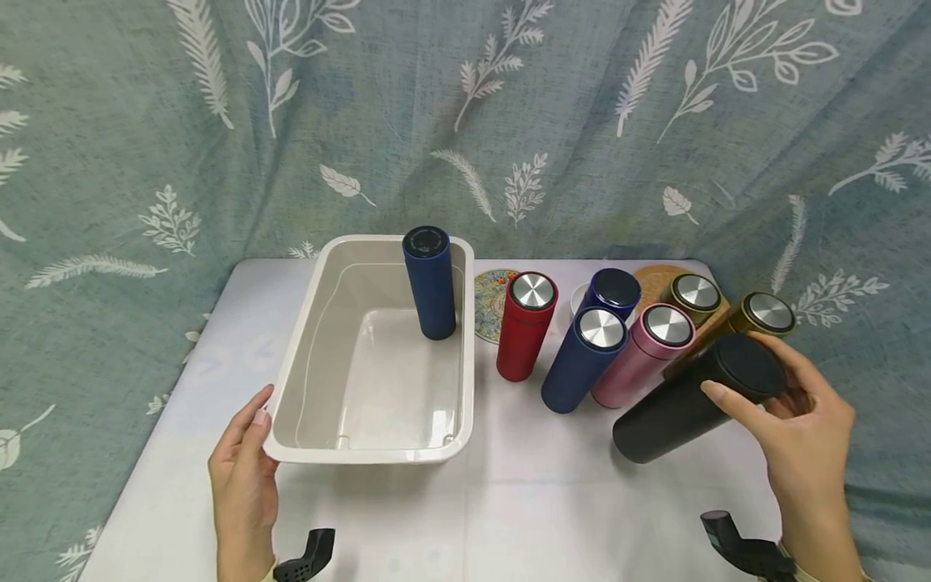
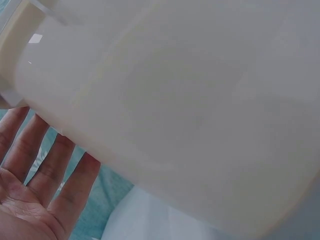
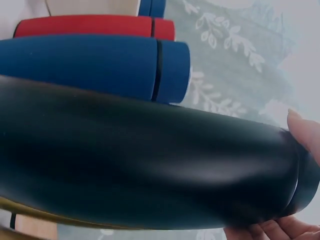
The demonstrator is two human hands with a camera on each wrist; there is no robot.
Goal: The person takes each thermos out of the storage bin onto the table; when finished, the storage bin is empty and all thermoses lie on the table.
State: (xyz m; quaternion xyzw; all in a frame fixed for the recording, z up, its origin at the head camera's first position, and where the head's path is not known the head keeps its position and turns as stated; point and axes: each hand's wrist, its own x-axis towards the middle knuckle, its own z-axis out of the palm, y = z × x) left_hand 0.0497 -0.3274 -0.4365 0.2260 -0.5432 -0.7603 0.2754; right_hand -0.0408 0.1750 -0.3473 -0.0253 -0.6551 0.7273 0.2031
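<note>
My right hand (image 1: 807, 420) grips a black thermos flask (image 1: 684, 408) round its lid end. The flask leans, its base toward the lower left; whether the base touches the table I cannot tell. In the right wrist view the black flask (image 3: 150, 160) fills the middle, with thumb and fingers on either side of its lid. My left hand (image 1: 247, 477) is at the near left corner of a pale plastic tub (image 1: 469, 347). Its fingers (image 2: 47, 165) look extended against the tub's outer wall (image 2: 200, 120). A dark blue flask (image 1: 431, 283) stands inside the tub, at its right side.
Right of the tub stand a red flask (image 1: 525, 331), a blue one (image 1: 582, 364), a pink one (image 1: 640, 360), a darker blue one (image 1: 614, 291) and two gold ones (image 1: 691, 297). Round mats (image 1: 490, 295) lie behind. A patterned cloth (image 1: 407, 121) hangs at the table's back edge.
</note>
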